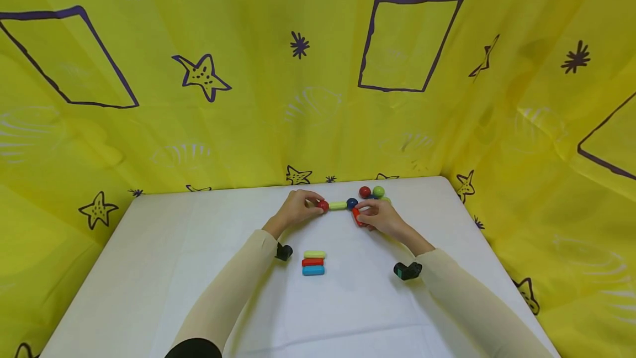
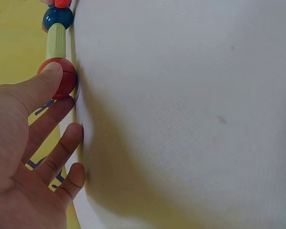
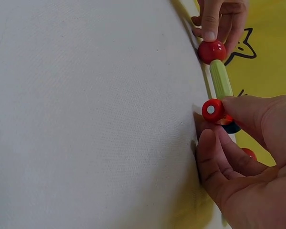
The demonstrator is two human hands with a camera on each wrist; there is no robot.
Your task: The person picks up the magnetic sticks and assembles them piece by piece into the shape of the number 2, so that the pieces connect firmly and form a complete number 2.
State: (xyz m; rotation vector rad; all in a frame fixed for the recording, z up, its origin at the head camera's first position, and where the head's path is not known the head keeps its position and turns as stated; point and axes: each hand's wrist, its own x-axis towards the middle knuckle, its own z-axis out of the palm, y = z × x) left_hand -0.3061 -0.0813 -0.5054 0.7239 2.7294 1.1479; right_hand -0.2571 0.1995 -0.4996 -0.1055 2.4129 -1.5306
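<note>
Left fingers [image 2: 44, 84] pinch a red ball [image 2: 67, 86], right fingers [image 3: 251, 112] a red rod [image 1: 357, 217]; its pale end [image 3: 210, 109] shows right of centre in the right wrist view alone.

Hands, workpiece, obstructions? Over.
Left hand pinching red ball. Right hand pinching red rod at blue ball. Pale-green rod links both balls. Other balls just beyond right hand.

The head view is bright, the wrist views dimmer, with soft shadows [image 2: 112, 160] beside the hands [image 2: 31, 138].
</note>
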